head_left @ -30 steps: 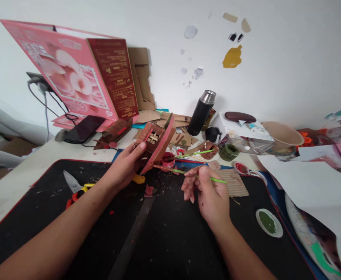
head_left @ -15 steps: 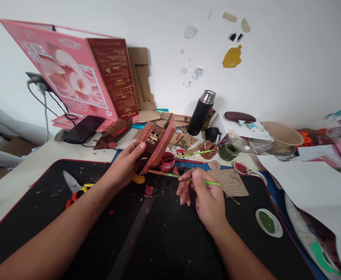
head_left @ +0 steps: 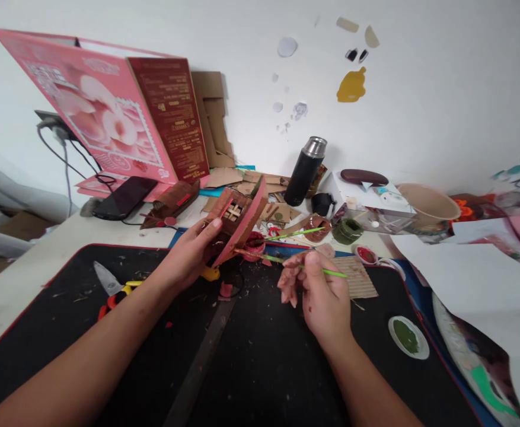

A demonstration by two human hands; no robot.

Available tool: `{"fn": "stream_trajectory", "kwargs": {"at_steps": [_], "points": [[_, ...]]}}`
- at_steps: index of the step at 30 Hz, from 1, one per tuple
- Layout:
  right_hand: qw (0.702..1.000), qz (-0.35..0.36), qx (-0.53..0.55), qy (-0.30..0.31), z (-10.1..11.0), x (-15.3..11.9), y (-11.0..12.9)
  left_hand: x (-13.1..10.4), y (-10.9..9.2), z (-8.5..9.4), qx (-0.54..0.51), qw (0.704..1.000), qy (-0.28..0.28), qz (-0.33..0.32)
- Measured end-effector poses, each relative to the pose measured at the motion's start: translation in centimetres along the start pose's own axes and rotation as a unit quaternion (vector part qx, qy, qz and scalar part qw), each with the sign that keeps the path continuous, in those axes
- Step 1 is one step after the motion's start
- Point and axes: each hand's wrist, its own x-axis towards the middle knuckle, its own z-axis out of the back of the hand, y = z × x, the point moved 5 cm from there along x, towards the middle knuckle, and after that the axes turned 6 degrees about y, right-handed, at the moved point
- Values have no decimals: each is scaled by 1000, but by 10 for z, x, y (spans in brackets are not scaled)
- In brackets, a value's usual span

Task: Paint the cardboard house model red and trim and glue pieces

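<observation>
My left hand (head_left: 196, 249) is closed on a small painted model boat (head_left: 242, 228), tilted up, with a reddish-pink edge and a brown cabin with a lattice window. My right hand (head_left: 319, 290), stained with brown paint, pinches a thin green paintbrush (head_left: 273, 258). Its bristles point left, at the lower part of the boat's side; I cannot tell whether they touch. Behind the boat stands a pot of red paint (head_left: 255, 246), partly hidden, with a second green brush (head_left: 297, 234) resting in it.
Scissors (head_left: 108, 281) lie on the black mat (head_left: 260, 367) at left. Brown (head_left: 316, 230) and green (head_left: 347, 231) paint jars stand behind my right hand, near a black flask (head_left: 305, 172). A lid of green paint (head_left: 408, 338) and corrugated cardboard (head_left: 357, 276) lie at right.
My right hand has moved a little to the right with the paintbrush, drawing its tip along the boat's edge or away from it. The boat stays nearly still in my left hand.
</observation>
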Motion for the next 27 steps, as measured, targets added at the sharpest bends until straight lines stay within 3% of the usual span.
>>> {"fn": "stream_trajectory", "kwargs": {"at_steps": [10,21,27], "points": [[999,40,-3,-35,10,1,7,0,2,1,-2,1000,-1,7],[1000,-5,15,23,-2,-1,2,1,3,2,-13,1000,7,1],[1000,3,17,11,0,0,1,1,3,1,-9,1000,8,9]]}}
